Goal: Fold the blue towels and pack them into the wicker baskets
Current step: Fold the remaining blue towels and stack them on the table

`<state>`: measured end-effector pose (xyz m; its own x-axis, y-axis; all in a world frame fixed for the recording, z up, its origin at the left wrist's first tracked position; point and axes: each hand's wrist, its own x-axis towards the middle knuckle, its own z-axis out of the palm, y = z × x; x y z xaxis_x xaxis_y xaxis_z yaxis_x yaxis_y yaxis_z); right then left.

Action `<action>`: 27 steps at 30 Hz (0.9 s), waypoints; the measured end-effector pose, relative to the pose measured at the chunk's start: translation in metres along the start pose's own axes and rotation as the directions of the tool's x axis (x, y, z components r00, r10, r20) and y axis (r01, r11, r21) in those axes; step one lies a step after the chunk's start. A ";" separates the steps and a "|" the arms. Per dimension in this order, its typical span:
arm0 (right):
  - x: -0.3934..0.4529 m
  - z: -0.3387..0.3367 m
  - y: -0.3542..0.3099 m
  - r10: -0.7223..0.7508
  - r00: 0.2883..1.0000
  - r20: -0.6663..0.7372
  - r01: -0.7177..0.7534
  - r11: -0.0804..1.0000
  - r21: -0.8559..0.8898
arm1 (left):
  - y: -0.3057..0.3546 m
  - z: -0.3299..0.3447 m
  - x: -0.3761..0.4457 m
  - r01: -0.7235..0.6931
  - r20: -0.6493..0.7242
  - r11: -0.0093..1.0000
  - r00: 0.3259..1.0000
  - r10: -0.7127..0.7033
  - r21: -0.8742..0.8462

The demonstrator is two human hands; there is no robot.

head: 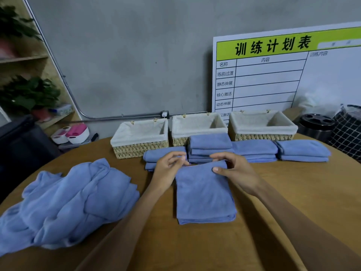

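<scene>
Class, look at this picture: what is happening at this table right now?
A person is folding blue towels at a round wooden table. Both hands work on the far edge of a half-folded towel: the right hand pinches it, and the left hand is at its corner. A heap of unfolded towels lies to the left. Folded towels sit stacked in front of three lined wicker baskets, which look empty so far.

a lettered whiteboard point(283, 75) leans on the wall behind a black bin point(315, 126).
</scene>
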<state>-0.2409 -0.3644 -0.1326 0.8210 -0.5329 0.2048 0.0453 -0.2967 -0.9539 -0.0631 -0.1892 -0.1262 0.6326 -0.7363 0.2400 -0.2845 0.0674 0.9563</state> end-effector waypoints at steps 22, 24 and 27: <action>-0.085 0.028 -0.021 -0.037 0.992 -0.118 0.017 0.985 -0.172 | 0.014 0.006 -0.073 -0.205 0.248 0.799 0.966 0.073 0.565; -0.081 0.027 -0.015 -0.043 0.995 -0.087 0.011 0.939 -0.345 | 0.012 0.003 -0.072 -0.168 0.281 0.761 0.960 -0.020 0.626; -0.081 0.021 0.001 0.039 0.999 0.001 -0.034 0.871 -0.490 | 0.002 -0.002 -0.072 -0.055 0.299 0.765 0.936 -0.184 0.641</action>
<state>-0.2961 -0.3050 -0.1545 0.8225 -0.5437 0.1670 -0.2675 -0.6289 -0.7300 -0.1082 -0.1349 -0.1417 0.4294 -0.9031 -0.0008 -0.7142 -0.3401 0.6117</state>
